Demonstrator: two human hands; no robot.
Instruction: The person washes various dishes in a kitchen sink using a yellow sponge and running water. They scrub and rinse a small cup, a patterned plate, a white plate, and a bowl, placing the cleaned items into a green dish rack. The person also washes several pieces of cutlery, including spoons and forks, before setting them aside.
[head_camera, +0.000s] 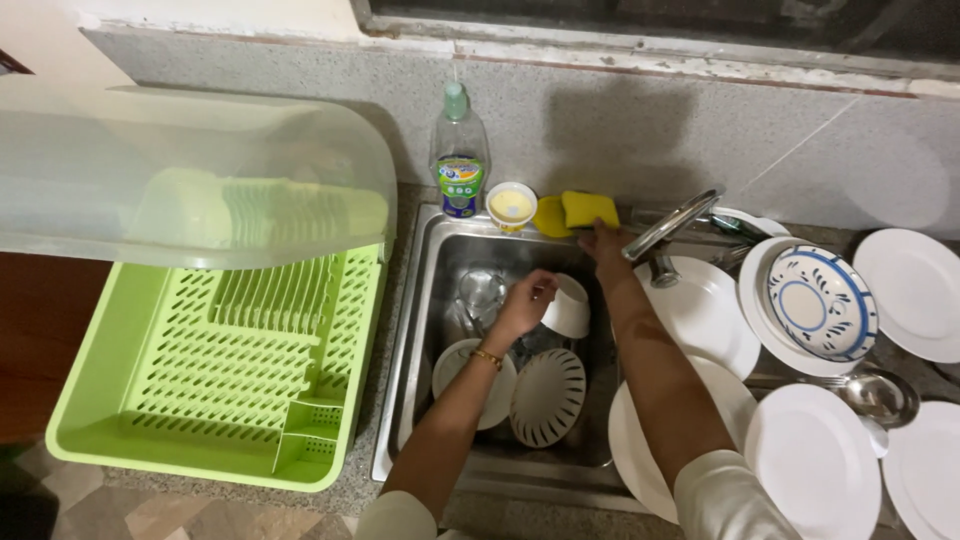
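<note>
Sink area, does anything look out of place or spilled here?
Nothing looks spilled or broken. The left hand holds a white bowl over the sink, and the right hand touches the yellow sponge. One ribbed plate lies in the basin.

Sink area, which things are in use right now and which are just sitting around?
In hand: white bowl held by left hand; yellow sponge under right hand; sink.
Lying about: green rack, soap bottle, patterned bowl, ladle.
</note>
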